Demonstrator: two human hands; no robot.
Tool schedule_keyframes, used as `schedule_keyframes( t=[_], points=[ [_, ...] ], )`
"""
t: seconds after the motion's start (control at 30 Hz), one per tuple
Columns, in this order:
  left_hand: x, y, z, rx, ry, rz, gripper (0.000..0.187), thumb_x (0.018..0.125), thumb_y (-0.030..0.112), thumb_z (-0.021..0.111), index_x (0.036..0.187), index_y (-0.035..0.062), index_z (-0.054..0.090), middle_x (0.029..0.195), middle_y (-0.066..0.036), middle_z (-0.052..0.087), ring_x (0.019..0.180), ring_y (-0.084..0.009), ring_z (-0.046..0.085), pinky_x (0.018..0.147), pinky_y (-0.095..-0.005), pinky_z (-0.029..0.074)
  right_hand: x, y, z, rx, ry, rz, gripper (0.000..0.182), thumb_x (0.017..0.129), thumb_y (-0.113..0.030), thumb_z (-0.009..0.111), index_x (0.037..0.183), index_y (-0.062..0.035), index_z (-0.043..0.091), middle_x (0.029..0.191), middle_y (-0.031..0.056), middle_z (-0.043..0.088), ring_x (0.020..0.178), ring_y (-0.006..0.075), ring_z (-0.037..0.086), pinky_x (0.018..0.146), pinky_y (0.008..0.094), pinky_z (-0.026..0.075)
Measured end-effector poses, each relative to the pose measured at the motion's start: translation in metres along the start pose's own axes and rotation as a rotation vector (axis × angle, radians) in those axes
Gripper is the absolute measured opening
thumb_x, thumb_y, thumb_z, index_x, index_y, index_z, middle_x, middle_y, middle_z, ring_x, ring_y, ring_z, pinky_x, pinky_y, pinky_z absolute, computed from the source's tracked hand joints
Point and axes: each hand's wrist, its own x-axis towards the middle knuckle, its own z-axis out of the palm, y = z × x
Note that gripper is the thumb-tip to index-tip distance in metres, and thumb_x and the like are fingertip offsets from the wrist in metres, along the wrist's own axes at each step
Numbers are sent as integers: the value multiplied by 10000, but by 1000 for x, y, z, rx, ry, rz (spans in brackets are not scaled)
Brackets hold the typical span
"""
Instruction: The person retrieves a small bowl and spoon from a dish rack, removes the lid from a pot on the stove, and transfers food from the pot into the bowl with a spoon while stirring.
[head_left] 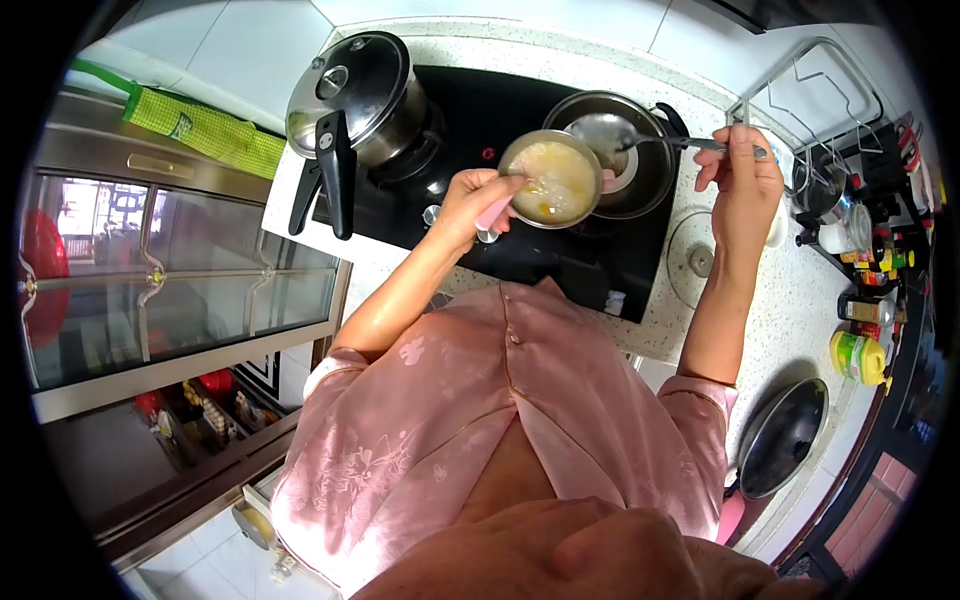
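Observation:
My left hand (470, 208) is closed round the pink handle of a small round pan (552, 178), which holds a pale, cloudy liquid with yellowish bits. In my right hand (745, 185) is the long handle of a metal ladle (600, 132), pinched between thumb and fingers. The ladle's bowl is just beyond the small pan's right rim, above a larger dark pot (655, 180) on the black cooktop. Inside that pot a white round dish shows in part; the small pan hides its left side.
A pressure cooker (375, 100) stands on the cooktop's left side. A glass lid (693, 258) lies on the counter at the right, with a black lid (784, 438) nearer me. A wire rack (815, 85) and seasoning containers (858, 355) line the right side.

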Motion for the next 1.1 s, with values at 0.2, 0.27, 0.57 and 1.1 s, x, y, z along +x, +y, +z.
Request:
schedule_keyframes(
  t=[0.2,0.27,0.57,1.1],
  points=[
    [-15,-3,-29,-115,142,75,250,832,198,603,847,-48,644,623,-74,619,405,-95,530,384,-183,423,-14,23,-6,-297,6,-114,130,894,-102,530,878,2,607,752,81,635,570,121,539,542,236,460],
    [-22,-1,-34,-169,174,79,257,832,192,600,870,-58,643,701,-98,642,411,-102,533,383,-186,436,-21,48,-7,-706,-321,-364,81,813,-36,599,890,-39,623,766,81,622,614,196,557,581,291,480],
    [-29,-12,-49,-166,247,113,267,823,193,597,869,-68,636,715,-117,643,418,-134,548,379,-210,457,-17,68,4,-805,-342,-605,94,758,-33,635,841,-46,593,750,80,585,706,256,561,601,344,468],
    [-32,-14,-55,-163,269,109,280,816,193,599,891,-75,636,727,-119,644,413,-133,541,379,-206,452,37,58,7,-927,-615,-531,67,801,-100,555,844,-77,600,815,75,605,795,254,592,674,343,477]
  ],
)
